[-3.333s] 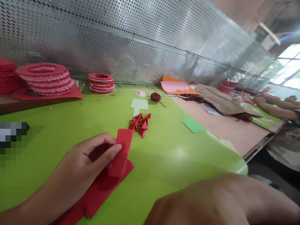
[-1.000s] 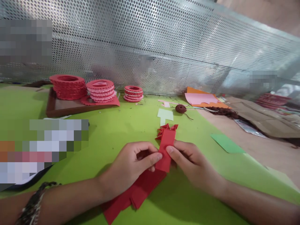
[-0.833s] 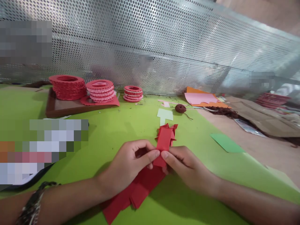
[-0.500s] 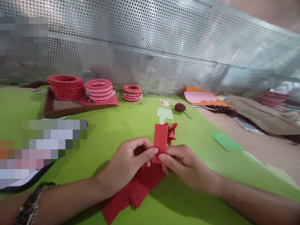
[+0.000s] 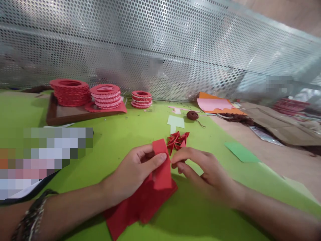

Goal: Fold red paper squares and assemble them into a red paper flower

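I'd judge the folded red paper strip (image 5: 163, 175) light, crisp, creasable, best pinched by long edges; left hand (image 5: 134, 172) grips it, right hand (image 5: 209, 170) loose, well off back edge of bench (image 5: 120, 134).

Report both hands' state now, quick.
Left hand: closed, holding a red paper strip.
Right hand: half open, loosely curled, nothing visible in its grasp; whether it touches the strip's edge cannot be told.

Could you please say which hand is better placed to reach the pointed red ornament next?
Probably the right hand: it seems empty and is nearer the ornament, while the left hand pinches the red strip.
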